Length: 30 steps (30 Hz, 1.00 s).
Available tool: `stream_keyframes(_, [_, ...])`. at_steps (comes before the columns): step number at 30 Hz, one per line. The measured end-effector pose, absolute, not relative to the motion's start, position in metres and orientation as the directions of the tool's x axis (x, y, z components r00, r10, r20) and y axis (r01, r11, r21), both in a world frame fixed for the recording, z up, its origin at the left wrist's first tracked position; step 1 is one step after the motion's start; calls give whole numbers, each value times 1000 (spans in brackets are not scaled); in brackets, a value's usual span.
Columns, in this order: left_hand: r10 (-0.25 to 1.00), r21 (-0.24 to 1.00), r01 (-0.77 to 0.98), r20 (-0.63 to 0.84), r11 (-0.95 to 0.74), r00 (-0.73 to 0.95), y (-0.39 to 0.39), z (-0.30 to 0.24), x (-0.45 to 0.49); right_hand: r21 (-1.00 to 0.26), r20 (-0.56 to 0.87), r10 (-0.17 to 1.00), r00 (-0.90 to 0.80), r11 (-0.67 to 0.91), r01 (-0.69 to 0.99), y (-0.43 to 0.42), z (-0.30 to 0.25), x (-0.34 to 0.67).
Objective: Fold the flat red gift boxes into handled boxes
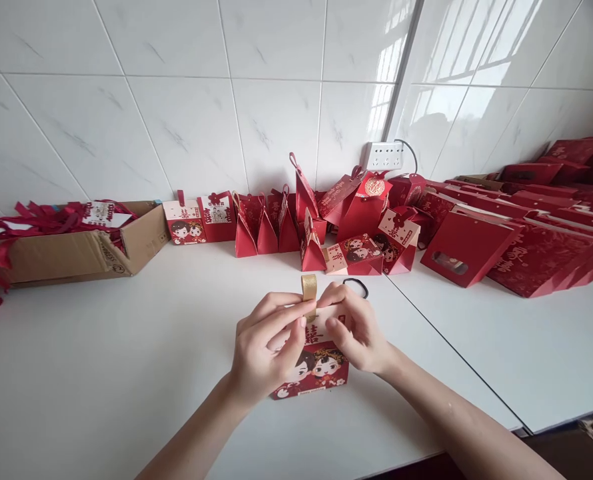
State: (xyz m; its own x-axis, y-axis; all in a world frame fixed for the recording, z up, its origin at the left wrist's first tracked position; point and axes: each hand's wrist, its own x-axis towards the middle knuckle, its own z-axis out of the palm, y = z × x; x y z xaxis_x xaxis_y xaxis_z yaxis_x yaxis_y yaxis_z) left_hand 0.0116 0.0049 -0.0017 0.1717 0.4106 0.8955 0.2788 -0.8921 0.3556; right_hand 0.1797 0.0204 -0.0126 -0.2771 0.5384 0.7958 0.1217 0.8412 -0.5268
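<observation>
A small red and cream gift box (312,380) printed with two cartoon figures stands on the white table in front of me. A gold ribbon loop (309,288) sticks up from its top edge. My left hand (269,340) is closed at that edge, its fingers and thumb pinching the base of the ribbon. On the other side, my right hand (354,327) is closed round the upper right of the box, thumb on the front and fingers behind. Both hands hide much of the box's upper part.
Several finished-looking red gift boxes (246,230) line the tiled wall. A cardboard carton (61,257) of red ribbons stands at left. Red bags (469,247) are stacked at right. A black elastic loop (357,287) lies behind my right hand. A power strip (384,156) is on the wall.
</observation>
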Motion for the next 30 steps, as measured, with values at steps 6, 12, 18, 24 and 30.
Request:
stream_keyframes(6, [419, 374, 241, 892, -895, 172, 6, -6, 11, -591, 763, 598, -245, 799, 107, 19, -13, 175])
stream_keyframes(12, [453, 416, 214, 875, -884, 170, 5, -6, 12, -596, 762, 602, -240, 796, 106, 19, -13, 174])
stream_keyframes(18, [469, 432, 211, 865, -877, 177, 8, -5, 9, -716, 661, 688, -300, 697, 22, 19, -11, 179])
stream_keyframes(24, [476, 443, 194, 857, -876, 195, 10, -9, 8, -836, 419, 693, -587, 546, 49, 27, 5, 203])
stream_keyframes(30, [633, 605, 223, 769, -765, 86, 25, -31, -3, -960, 259, 872, -416, 280, -10, 47, 3, 213])
